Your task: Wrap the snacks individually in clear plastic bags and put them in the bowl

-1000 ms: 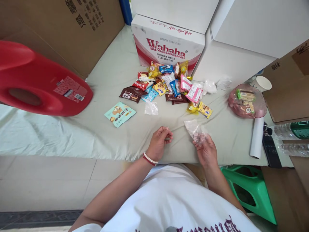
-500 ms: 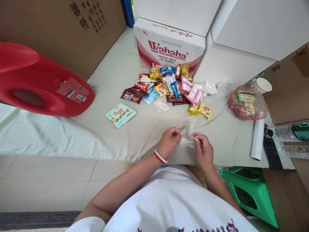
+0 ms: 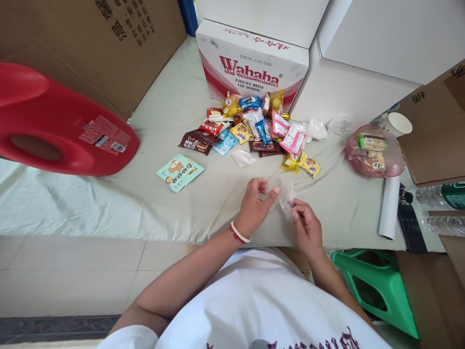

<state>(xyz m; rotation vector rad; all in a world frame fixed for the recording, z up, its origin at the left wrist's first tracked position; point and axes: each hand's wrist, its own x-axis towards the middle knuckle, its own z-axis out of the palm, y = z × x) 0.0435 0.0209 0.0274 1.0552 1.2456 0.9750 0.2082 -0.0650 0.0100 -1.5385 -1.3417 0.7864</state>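
A small clear plastic bag (image 3: 286,196) hangs from my right hand (image 3: 307,227), pinched between thumb and fingers above the front part of the cloth-covered table (image 3: 218,208). Just left of it, my left hand (image 3: 255,206) is open, its thumb and fingers apart, the thumb tip close to the bag's edge. Beyond both hands lies a pile of wrapped snacks, with a pink-and-white packet (image 3: 292,140), a yellow packet (image 3: 310,165) and a brown cocoa packet (image 3: 195,142). A crumpled clear bag (image 3: 242,157) rests at the pile's front, and a mint-green pouch (image 3: 180,172) lies to the left.
A large red jug (image 3: 72,126) stands at left before a cardboard box (image 3: 90,53). Behind the snacks is a Wahaha carton (image 3: 250,70). At right are a pink bowl (image 3: 352,162) with snacks, a paper cup (image 3: 399,124), a white roll (image 3: 389,208) and a green stool (image 3: 395,295) below.
My left hand has let go of the clear plastic bag and spread its fingers. The bag now hangs from my right hand alone. The view has shifted slightly.
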